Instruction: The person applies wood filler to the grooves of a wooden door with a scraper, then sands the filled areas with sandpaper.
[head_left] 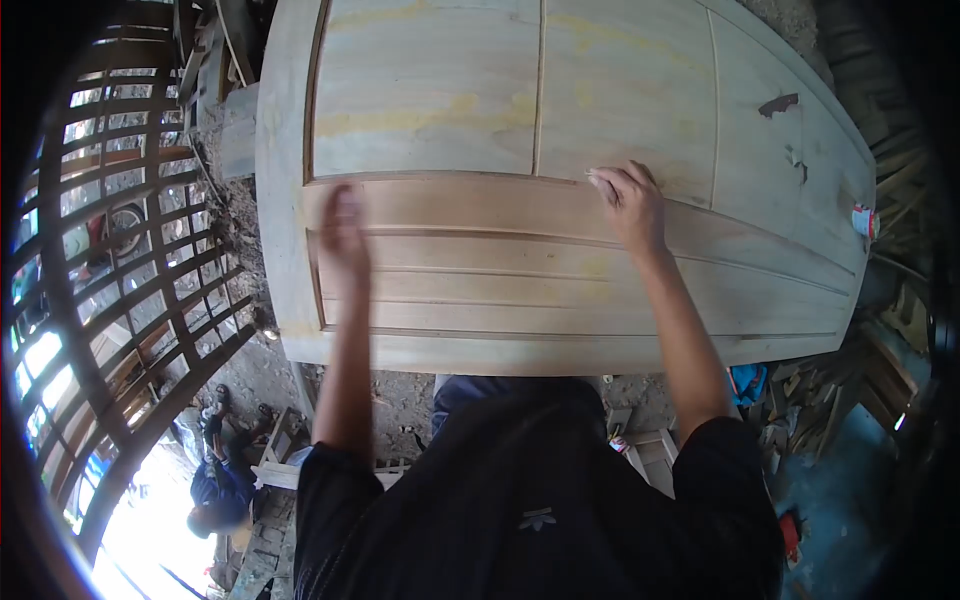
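A large pale wooden door (450, 205), with framed panels and grooved slats, lies flat in front of me. My right hand (632, 205) is over the groove below the upper panels, thumb and fingers pinched together. Something small and pale shows at the fingertips, too small to name. My left hand (345, 225) is over the left part of the slatted section, smeared by motion, so its fingers do not read clearly. Yellowish smears mark the upper panels. Toward the right side lies a dark brown torn scrap (778, 104).
A small can (865, 222) with a red and white label is at the door's right edge. A wooden lattice (110, 240) stands at left. Another person (222, 490) is low at left. Scrap wood (800, 400) is piled at right.
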